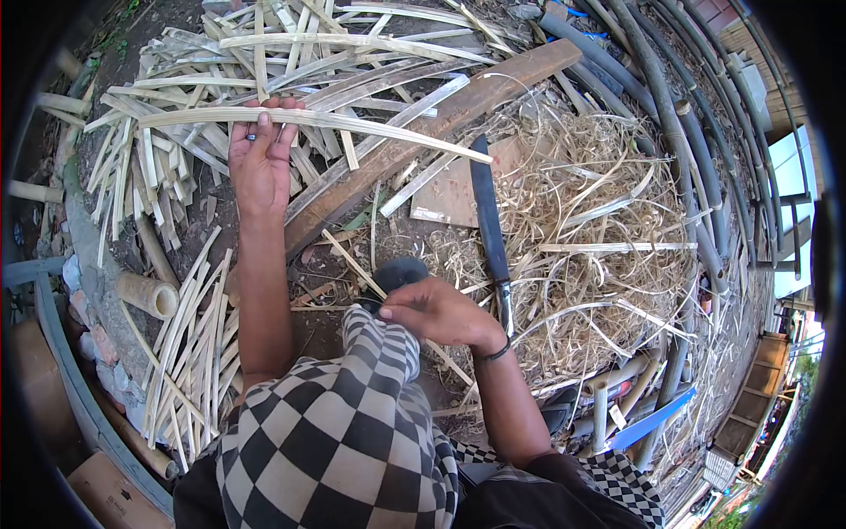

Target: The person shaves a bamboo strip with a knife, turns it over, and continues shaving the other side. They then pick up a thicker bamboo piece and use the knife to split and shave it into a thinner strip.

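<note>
A checkered knee [352,432] fills the near ground at 6 o'clock. At 7 o'clock a cardboard box [106,494] lies at the frame's edge; what is in it cannot be told. Just beyond it a bundle of split strips [189,353] fans out on the dirt, with a short hollow bamboo tube [150,295] beside it, its open end showing nothing inside.

The right hand [441,313] rests at the knee's far end, near centre, fingers curled loosely downward against a dark round object [401,273]; whether it grips that cannot be told. A band circles the wrist. Its forearm runs back toward 5 o'clock.

Just past that hand, a machete [489,220] lies on the ground, blade toward 12 o'clock, handle toward the wrist, untouched. At 3 o'clock a deep heap of shavings [599,238] spreads out. A plank [423,132] slants from centre toward 1 o'clock, and dark bamboo poles [687,150] curve along the 2 o'clock side.

The left arm stretches straight out to 11 o'clock. The left hand [260,159] has its fingers closed over a long slat [335,123], which runs across the plank, its tip pointing toward 3 o'clock. Behind it, at 12 o'clock, lies a pile of slats [264,53].
</note>
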`<state>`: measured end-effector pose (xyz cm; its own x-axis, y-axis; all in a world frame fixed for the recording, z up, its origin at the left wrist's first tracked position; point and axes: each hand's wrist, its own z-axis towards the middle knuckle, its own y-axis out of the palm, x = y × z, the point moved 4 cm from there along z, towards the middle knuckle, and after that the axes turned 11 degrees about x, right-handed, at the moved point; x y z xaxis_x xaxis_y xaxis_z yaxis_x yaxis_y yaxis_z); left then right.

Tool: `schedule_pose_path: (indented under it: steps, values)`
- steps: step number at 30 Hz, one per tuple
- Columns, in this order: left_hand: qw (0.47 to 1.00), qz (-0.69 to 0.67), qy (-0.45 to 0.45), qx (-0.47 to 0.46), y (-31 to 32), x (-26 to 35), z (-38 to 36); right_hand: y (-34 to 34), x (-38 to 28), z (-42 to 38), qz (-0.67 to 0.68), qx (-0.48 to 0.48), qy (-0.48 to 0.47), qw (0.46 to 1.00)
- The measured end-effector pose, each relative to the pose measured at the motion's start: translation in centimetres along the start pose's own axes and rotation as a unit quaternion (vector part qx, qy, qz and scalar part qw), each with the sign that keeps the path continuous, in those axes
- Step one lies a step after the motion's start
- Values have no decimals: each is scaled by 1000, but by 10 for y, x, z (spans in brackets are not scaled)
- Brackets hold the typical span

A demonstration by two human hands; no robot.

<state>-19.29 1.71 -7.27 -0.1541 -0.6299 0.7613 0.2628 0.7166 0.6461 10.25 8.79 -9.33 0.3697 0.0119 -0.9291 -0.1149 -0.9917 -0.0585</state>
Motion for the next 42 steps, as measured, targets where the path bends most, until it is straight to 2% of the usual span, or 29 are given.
schedule_pose_path:
  steps: [1,3,6,7,9,10,12,17,21,23,27,32,34,35,37,38,39,41,42]
  values:
    - [1000,-14,-14,8,0,0,-2,-5,1,-3,0,0,-1,1000]
    - [999,-26,-29,16,-1,1,-7,-27,-1,-10,-90,149,-31,984]
    - [997,-47,-54,22,-5,-4,-11,-70,23,-18,-149,347,50,925]
    - [997,-56,-56,10,-8,-6,-11,-78,20,-20,-149,348,50,924]
    - [996,-65,-61,-3,-11,-8,-11,-96,18,-32,62,460,80,882]
    - [994,-85,-70,-14,-11,-9,-12,-97,14,-33,62,462,81,881]
    - [991,-105,-82,-27,-11,-10,-14,-102,5,-36,179,509,0,842]
    - [982,-140,-108,-66,-4,-10,-25,-98,-12,-31,250,460,-66,850]
    - [979,-131,-125,-89,2,-5,-32,-99,-4,-32,343,453,-96,817]
    - [976,-84,-166,-112,3,-5,-38,-102,1,-32,427,420,-103,794]
    - [974,15,-208,-91,-27,-13,-44,-110,11,-38,455,416,-83,783]
    - [955,68,-259,-125,-44,-7,-57,-114,15,-37,454,403,-68,792]
    - [956,-55,-251,-138,-44,-3,-58,-112,23,-32,439,396,-33,806]
    - [956,-54,-253,-138,-45,-5,-58,-112,28,-30,440,396,-32,805]
    - [937,-162,-247,-184,-41,-8,-57,-109,43,-25,466,397,5,791]
    - [926,-174,-243,-233,-38,-12,-57,-108,50,-23,477,410,23,777]
    - [925,-174,-245,-232,-34,-11,-61,-108,57,-21,477,412,24,776]
    - [943,-11,-302,-140,-33,-19,-72,-114,73,-21,489,445,36,750]
    - [935,6,-314,-165,-31,-22,-76,-117,75,-22,493,452,46,742]
